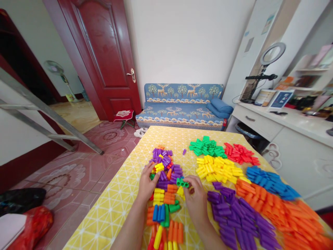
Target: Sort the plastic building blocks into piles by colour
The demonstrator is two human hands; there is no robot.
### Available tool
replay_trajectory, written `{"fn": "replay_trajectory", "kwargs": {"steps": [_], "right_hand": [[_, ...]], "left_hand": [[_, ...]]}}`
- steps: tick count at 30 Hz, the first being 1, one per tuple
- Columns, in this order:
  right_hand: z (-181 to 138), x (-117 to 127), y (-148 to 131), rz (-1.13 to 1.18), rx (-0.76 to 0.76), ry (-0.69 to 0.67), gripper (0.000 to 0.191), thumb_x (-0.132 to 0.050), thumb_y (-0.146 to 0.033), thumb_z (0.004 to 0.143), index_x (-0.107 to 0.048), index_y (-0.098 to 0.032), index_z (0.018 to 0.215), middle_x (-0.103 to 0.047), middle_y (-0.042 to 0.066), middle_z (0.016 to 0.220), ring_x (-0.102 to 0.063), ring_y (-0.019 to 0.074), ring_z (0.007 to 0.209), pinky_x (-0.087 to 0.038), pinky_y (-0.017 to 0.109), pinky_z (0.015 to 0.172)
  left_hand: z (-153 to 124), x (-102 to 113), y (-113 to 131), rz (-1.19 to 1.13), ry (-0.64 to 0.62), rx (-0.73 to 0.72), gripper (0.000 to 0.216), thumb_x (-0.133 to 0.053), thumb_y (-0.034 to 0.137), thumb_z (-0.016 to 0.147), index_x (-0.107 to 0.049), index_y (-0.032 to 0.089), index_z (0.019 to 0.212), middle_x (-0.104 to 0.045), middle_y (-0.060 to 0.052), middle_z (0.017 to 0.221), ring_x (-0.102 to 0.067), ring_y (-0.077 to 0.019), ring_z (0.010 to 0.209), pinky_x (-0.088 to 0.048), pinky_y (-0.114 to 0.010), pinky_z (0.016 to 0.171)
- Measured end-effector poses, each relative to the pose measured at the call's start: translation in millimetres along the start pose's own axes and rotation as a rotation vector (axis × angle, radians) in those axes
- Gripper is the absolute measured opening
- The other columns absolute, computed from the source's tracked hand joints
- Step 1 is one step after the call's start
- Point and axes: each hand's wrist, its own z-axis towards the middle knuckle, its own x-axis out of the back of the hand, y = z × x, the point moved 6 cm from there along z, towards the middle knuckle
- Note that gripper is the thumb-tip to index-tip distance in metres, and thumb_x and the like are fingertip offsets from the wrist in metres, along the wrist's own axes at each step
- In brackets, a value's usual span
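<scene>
My left hand (pixel 147 181) rests at the left side of a mixed pile of small plastic tubes (pixel 162 158). Its thumb and fingers are apart, beside several yellow tubes (pixel 159 167); some fingertips are hidden. A small row of green tubes (pixel 182 183), hollow ends toward me, is at the fingertips of my right hand (pixel 195 194), which is closed on it. Under and before my hands lie grouped yellow and orange tubes (pixel 169 198), blue tubes (pixel 158 213) and green tubes (pixel 173 207). One purple tube (pixel 184 151) lies apart, beyond the pile.
Sorted heaps lie at right on the yellow tablecloth (pixel 111 208): green (pixel 206 147), red (pixel 240 153), yellow (pixel 218 168), blue (pixel 272 182), orange (pixel 283 211) and purple (pixel 239 218). A blue sofa (pixel 179 111) stands beyond; a white dresser (pixel 293 142) is at right.
</scene>
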Motion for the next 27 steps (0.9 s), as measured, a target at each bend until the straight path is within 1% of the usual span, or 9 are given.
{"fn": "replay_trajectory", "kwargs": {"steps": [2, 5, 7, 12, 14, 18, 22, 24, 27], "right_hand": [[1, 9, 12, -0.051, 0.000, 0.022, 0.032, -0.043, -0.005, 0.073, -0.063, -0.020, 0.093, -0.060, 0.007, 0.105, -0.057, 0.0201, 0.101, -0.048, 0.034, 0.088], [0, 13, 24, -0.131, -0.017, -0.041, 0.044, -0.041, -0.002, 0.066, -0.066, -0.021, 0.096, -0.062, 0.006, 0.110, -0.057, 0.0206, 0.107, -0.044, 0.037, 0.097], [-2, 13, 24, -0.166, -0.027, -0.079, 0.044, -0.043, -0.004, 0.068, -0.067, -0.022, 0.100, -0.062, 0.005, 0.112, -0.057, 0.0213, 0.109, -0.043, 0.039, 0.099], [-3, 12, 17, -0.183, -0.084, -0.092, 0.021, -0.050, -0.024, 0.085, -0.070, -0.022, 0.094, -0.063, 0.008, 0.109, -0.059, 0.0236, 0.103, -0.047, 0.040, 0.092], [-2, 10, 17, -0.161, -0.092, -0.077, 0.016, -0.054, -0.027, 0.084, -0.068, -0.021, 0.090, -0.064, 0.008, 0.104, -0.060, 0.0238, 0.100, -0.048, 0.040, 0.090], [-5, 7, 21, -0.103, -0.097, -0.033, 0.013, -0.060, -0.022, 0.077, -0.066, -0.020, 0.088, -0.063, 0.009, 0.101, -0.059, 0.0242, 0.099, -0.048, 0.040, 0.090], [-7, 3, 26, -0.024, -0.140, -0.044, 0.014, -0.059, -0.020, 0.075, -0.067, -0.020, 0.087, -0.064, 0.009, 0.103, -0.061, 0.0224, 0.092, -0.052, 0.036, 0.078], [3, 10, 26, 0.024, -0.123, -0.021, 0.014, -0.059, -0.024, 0.076, -0.068, -0.020, 0.087, -0.065, 0.008, 0.100, -0.061, 0.0214, 0.089, -0.052, 0.034, 0.074], [44, 38, 32, -0.004, -0.040, 0.100, 0.020, -0.060, -0.031, 0.078, -0.068, -0.018, 0.090, -0.065, 0.009, 0.100, -0.061, 0.0210, 0.091, -0.051, 0.033, 0.077]], "left_hand": [[0, 0, -1, 0.005, -0.002, 0.000, 0.042, -0.060, 0.038, 0.083, -0.062, 0.020, 0.122, -0.056, -0.012, 0.134, -0.047, -0.0272, 0.128, -0.034, -0.048, 0.110], [0, 1, -1, 0.008, -0.009, -0.003, 0.043, -0.061, 0.039, 0.083, -0.062, 0.022, 0.123, -0.055, -0.011, 0.135, -0.047, -0.0272, 0.129, -0.034, -0.048, 0.110], [0, 1, -2, 0.002, -0.010, -0.005, 0.043, -0.061, 0.040, 0.083, -0.062, 0.022, 0.122, -0.055, -0.011, 0.135, -0.047, -0.0272, 0.129, -0.034, -0.048, 0.110], [1, 1, -2, -0.022, -0.007, 0.001, 0.042, -0.062, 0.040, 0.083, -0.064, 0.023, 0.121, -0.056, -0.011, 0.134, -0.047, -0.0278, 0.129, -0.033, -0.049, 0.110], [1, 1, -2, -0.025, -0.006, 0.003, 0.041, -0.062, 0.039, 0.083, -0.064, 0.023, 0.121, -0.056, -0.010, 0.134, -0.047, -0.0279, 0.129, -0.033, -0.049, 0.110], [0, 1, -2, -0.016, -0.007, 0.002, 0.042, -0.061, 0.039, 0.083, -0.063, 0.023, 0.122, -0.056, -0.011, 0.134, -0.047, -0.0277, 0.129, -0.033, -0.050, 0.110], [0, 1, -2, -0.001, -0.010, -0.001, 0.043, -0.061, 0.039, 0.083, -0.062, 0.022, 0.123, -0.055, -0.012, 0.135, -0.047, -0.0282, 0.129, -0.033, -0.050, 0.110], [0, 0, -2, 0.008, -0.013, -0.001, 0.044, -0.061, 0.039, 0.083, -0.062, 0.021, 0.123, -0.055, -0.012, 0.135, -0.046, -0.0281, 0.129, -0.033, -0.049, 0.110], [0, 1, -1, 0.010, -0.014, -0.003, 0.043, -0.061, 0.038, 0.084, -0.062, 0.020, 0.123, -0.055, -0.012, 0.135, -0.047, -0.0274, 0.129, -0.034, -0.048, 0.110]]}}
